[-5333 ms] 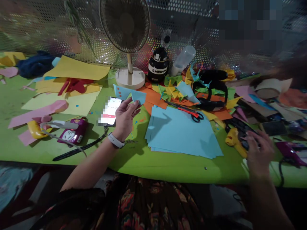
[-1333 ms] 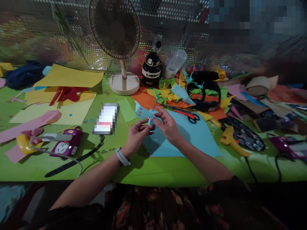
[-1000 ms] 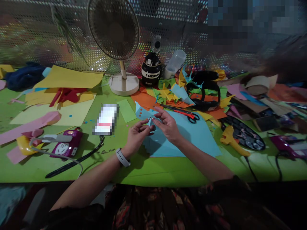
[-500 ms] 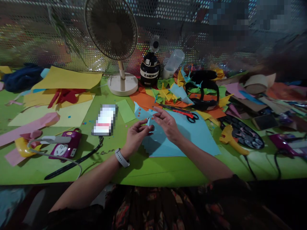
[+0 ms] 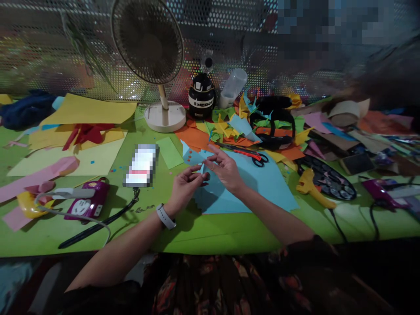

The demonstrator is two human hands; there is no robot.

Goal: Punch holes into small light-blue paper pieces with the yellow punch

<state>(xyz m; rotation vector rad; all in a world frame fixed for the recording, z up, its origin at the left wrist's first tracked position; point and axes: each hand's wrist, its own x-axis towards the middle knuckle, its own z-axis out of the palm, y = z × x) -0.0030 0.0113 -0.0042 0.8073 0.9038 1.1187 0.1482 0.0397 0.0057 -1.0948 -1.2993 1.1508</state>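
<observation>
Both my hands meet over a stack of light blue paper sheets (image 5: 262,183) on a green table (image 5: 213,232). My left hand (image 5: 185,186), with a white watch at the wrist, pinches a small folded piece of blue paper (image 5: 201,168). My right hand (image 5: 225,168) pinches the same piece from the other side, fingers curled round it. A blue paper shape with orange dots (image 5: 188,154) lies just behind my fingers. A phone (image 5: 141,165) lies to the left of my left hand.
Red-handled scissors (image 5: 252,155) lie behind the blue stack among several folded paper cranes (image 5: 226,127). A fan (image 5: 151,52), black bottle (image 5: 201,98), headphones (image 5: 278,127), yellow glue gun (image 5: 311,188), purple socket (image 5: 87,205) and yellow and pink sheets (image 5: 78,148) crowd the table.
Five seconds ago my left hand held the blue paper by the phone and my right hand reached far right. Since then both hands have closed on the small piece; lately they barely move.
</observation>
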